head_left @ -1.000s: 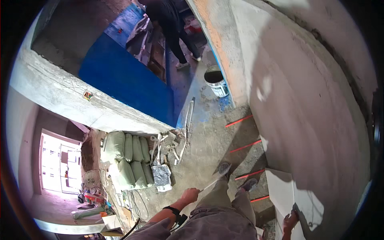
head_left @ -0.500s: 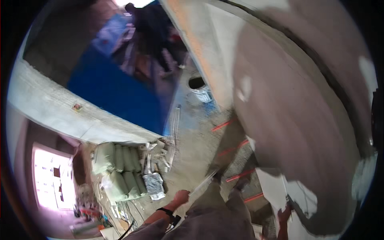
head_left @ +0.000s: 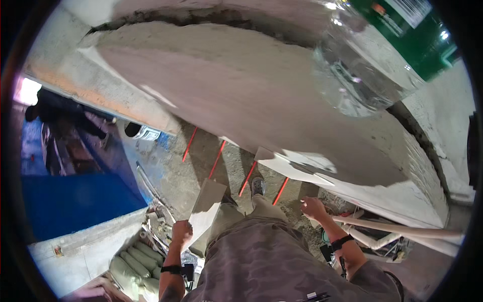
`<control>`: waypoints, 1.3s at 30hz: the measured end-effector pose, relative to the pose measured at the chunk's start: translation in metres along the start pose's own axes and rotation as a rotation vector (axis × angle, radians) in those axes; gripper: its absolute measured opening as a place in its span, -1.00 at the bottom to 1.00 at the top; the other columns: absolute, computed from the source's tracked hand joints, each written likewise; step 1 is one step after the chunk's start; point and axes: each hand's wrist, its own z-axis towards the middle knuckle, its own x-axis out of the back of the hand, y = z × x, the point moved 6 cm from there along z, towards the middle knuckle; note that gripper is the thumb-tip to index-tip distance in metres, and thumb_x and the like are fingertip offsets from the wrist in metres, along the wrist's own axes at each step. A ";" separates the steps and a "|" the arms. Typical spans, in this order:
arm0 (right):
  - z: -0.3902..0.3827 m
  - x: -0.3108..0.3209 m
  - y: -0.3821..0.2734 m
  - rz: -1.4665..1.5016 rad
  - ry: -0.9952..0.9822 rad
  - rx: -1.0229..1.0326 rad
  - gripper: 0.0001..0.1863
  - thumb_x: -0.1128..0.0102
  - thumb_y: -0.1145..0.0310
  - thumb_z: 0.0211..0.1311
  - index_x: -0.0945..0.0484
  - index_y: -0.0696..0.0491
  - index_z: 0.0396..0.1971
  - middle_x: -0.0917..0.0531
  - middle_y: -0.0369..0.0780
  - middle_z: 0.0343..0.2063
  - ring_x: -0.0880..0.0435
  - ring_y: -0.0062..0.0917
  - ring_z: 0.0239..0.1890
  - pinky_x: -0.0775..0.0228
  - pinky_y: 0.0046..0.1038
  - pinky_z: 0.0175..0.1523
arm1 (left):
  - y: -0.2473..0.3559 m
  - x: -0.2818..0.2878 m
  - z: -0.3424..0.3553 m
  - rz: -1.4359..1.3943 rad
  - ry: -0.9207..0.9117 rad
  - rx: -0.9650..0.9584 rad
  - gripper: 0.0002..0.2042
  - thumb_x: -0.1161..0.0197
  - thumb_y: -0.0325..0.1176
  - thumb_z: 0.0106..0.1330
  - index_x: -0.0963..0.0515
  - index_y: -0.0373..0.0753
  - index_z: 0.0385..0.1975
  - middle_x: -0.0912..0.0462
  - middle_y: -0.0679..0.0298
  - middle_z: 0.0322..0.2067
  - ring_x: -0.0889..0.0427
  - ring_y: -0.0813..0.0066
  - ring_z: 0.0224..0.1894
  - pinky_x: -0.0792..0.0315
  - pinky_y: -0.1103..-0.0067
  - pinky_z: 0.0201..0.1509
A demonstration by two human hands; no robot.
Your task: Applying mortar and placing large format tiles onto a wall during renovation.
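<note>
My left hand [head_left: 182,232] is closed at the near edge of a long flat board [head_left: 205,205]. The board slants away from me, its far end in shadow and its near end bright. My right hand [head_left: 313,208] is curled closed near the foot of the wall, and what it holds, if anything, is hidden. Ahead stands a wall [head_left: 226,75] with a broad smooth greyish coating and bright patches. A clear plastic bottle [head_left: 352,70] with a green label hangs large in the upper right, close to me; whatever supports it is out of sight.
Several red strips [head_left: 217,160] cross the rough floor beside the wall. Pipes [head_left: 375,236] lie at the right. Stacked sacks [head_left: 132,267], a low wall [head_left: 95,236], a blue panel [head_left: 80,199] and a bucket [head_left: 141,132] are at left, with another person [head_left: 65,113] farther off.
My view has swung right toward the wall. The board, edge-on before, now shows its face. My right hand has come away from the wall, and the bottle has come into view.
</note>
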 end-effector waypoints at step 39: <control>0.087 -0.024 0.053 1.738 0.873 -0.580 -0.82 -0.02 0.60 0.10 -0.52 0.23 -0.28 -0.64 -0.09 -0.42 -0.72 -0.33 -0.36 -0.64 -0.38 -0.32 | 0.064 0.172 0.188 0.404 -0.242 -0.616 -0.86 -0.16 -0.32 0.15 -0.61 -0.22 -0.43 -0.65 0.02 -0.40 -0.63 -0.05 -0.26 -0.50 0.13 -0.14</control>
